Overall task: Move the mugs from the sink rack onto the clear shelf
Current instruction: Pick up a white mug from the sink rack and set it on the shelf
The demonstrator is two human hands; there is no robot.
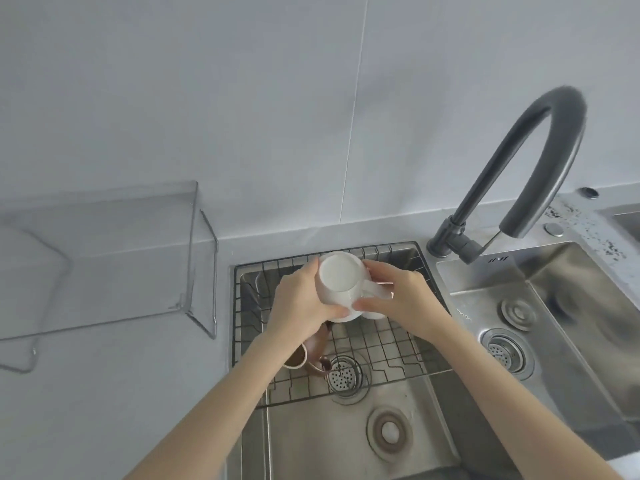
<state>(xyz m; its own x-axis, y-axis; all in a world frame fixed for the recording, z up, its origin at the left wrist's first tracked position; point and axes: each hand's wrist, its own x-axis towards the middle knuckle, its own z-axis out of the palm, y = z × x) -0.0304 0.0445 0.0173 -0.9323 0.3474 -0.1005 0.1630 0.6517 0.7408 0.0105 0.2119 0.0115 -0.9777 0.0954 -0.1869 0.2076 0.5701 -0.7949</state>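
A white mug [338,277] is held upside down above the wire sink rack [381,344], its flat base facing up. My left hand [300,303] wraps its left side and my right hand [398,299] grips its handle side, so both hands are closed on it. Below my left wrist a brown mug [311,353] lies on its side on the rack, partly hidden by my arm. The clear shelf [114,258] stands on the counter to the left, against the wall.
A dark arched faucet [540,161] rises right of the rack. The steel sink has a left basin [346,438] with a drain strainer [343,375] and a right basin [554,306]. Grey counter [104,393] runs along the left.
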